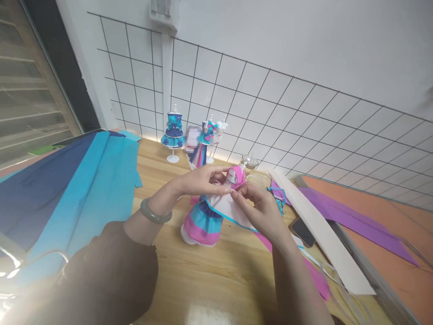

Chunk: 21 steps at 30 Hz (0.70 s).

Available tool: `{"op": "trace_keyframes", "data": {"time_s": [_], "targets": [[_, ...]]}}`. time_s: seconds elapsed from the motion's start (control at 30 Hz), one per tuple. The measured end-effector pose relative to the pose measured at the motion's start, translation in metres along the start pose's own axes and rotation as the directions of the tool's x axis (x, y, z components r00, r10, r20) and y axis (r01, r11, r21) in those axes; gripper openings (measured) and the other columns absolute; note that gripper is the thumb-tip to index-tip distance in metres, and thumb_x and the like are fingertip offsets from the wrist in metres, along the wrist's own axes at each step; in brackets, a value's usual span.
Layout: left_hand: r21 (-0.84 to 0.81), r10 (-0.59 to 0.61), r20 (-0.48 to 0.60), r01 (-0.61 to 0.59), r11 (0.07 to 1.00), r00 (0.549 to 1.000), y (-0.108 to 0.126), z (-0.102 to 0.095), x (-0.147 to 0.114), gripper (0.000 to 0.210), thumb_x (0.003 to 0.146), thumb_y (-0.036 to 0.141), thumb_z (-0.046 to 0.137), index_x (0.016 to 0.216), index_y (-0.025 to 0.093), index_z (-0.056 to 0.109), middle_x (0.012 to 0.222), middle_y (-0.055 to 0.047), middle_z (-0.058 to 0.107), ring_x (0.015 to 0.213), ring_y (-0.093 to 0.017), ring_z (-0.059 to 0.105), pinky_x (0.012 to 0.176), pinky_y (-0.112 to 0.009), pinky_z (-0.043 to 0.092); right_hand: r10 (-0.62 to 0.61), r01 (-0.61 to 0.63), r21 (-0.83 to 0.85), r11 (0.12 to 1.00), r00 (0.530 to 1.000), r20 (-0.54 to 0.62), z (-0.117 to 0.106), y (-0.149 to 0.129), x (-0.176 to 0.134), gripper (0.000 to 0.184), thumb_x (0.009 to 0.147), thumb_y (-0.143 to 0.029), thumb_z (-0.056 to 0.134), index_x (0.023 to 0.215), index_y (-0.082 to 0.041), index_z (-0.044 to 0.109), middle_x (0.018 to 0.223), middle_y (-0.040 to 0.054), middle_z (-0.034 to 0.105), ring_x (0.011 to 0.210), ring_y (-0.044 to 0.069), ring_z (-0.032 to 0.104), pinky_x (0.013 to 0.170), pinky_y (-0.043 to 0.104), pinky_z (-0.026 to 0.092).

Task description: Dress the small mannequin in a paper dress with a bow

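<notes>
Pinching the blue-edged white cloth (226, 206), left hand (204, 179) and right hand (263, 206) sat close beside the pink bodice (240, 173), at the person's twelve o'clock; toward seven from it, the striped skirt (204, 223) looked finished, the cloth seemingly not yet fastened.

Scene bright, light soft. Strong glare in lower left corner, pale haze spreading over sleeve (115, 271) and blue fabric (98, 185). Whitish reflection on table (192, 280) at bottom edge; soft-edged shadow beside right forearm (294, 271). Warm glow along foot of wall (287, 40), upper right greyer. Wide-angle stretch toward edges. Pixelated patch (192, 138) near centre. Detail around fingers (221, 191) slightly soft.
</notes>
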State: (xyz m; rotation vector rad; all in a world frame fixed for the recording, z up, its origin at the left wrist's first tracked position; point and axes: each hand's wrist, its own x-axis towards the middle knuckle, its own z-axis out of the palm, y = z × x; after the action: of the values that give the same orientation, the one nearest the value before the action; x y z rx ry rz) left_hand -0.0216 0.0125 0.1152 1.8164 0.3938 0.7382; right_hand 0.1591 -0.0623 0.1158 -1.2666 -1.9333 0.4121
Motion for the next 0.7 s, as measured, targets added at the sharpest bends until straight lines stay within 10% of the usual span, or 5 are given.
{"op": "trace_keyframes", "data": {"time_s": [0.7], "targets": [[-0.025,-0.014,-0.051,0.013,1.0,0.999,-0.0068,0.0037,0.0031,0.057,0.075,0.023,0.061,0.13,0.022,0.046,0.091,-0.004,0.064,0.084,-0.015,0.06,0.068,-0.024,0.047,0.111,-0.111,0.017,0.994,0.994,0.0,-0.0021,-0.002,-0.0058,0.018,0.086,-0.033,0.053,0.088,-0.021,0.066,0.083,0.0035,0.067,0.074,0.017,0.059,0.063,0.028,0.043]]}}
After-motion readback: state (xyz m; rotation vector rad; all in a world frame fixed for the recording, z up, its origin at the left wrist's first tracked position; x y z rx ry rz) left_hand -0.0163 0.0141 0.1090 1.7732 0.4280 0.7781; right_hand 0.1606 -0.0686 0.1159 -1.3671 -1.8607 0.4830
